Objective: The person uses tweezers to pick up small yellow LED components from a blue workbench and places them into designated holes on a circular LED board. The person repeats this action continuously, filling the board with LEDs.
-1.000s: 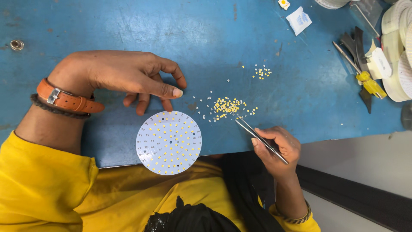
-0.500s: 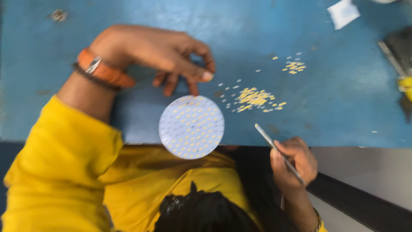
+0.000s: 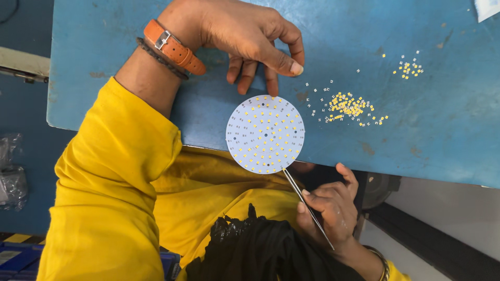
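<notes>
A round white circuit board dotted with small yellow chips lies on the near edge of the blue table, half overhanging it. My left hand, with an orange strap and a dark band on its wrist, rests fingers-down on the table just above the board, fingertips at its upper rim. Below the table edge, my right hand grips thin metal tweezers, whose tip meets the board's lower rim. A loose pile of tiny yellow chips lies to the right of the board.
A smaller cluster of chips lies further right. A white packet corner shows at the top right. Black cloth lies in my lap over yellow clothing. A clear plastic bag sits on the left.
The view has shifted right and closer. My right hand has dropped below the table edge and the tweezers' tip has come from near the chip pile to the board's lower rim.
</notes>
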Demonstrator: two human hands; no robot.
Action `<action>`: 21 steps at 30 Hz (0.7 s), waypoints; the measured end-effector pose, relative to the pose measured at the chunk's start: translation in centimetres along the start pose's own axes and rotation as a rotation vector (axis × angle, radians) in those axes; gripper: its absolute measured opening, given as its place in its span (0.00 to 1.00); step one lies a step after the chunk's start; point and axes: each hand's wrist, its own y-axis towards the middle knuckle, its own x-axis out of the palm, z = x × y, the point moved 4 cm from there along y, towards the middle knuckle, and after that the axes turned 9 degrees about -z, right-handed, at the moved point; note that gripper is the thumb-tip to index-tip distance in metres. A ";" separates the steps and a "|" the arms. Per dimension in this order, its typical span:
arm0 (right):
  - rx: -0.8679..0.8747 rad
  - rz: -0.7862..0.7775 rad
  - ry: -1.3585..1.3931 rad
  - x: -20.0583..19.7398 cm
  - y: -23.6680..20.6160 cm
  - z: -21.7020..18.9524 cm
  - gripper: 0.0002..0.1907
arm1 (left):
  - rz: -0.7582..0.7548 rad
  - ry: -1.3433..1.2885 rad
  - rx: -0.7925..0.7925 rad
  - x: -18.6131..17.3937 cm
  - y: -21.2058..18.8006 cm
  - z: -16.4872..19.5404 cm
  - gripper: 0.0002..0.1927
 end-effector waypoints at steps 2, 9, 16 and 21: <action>0.001 -0.003 -0.005 0.1 0.0 0.0 0.08 | 0.000 -0.006 0.007 0.0 0.0 -0.1 0.25; 0.001 -0.021 -0.007 0.2 0.3 -0.1 0.09 | 0.002 -0.024 0.000 0.0 0.2 -0.4 0.26; 0.026 0.038 -0.013 -1.4 -0.1 1.0 0.09 | -0.077 0.013 0.000 0.0 0.4 -0.4 0.27; 0.271 0.304 -0.102 -5.4 -1.2 5.1 0.05 | -0.096 -0.016 -0.064 -0.2 0.4 -0.7 0.30</action>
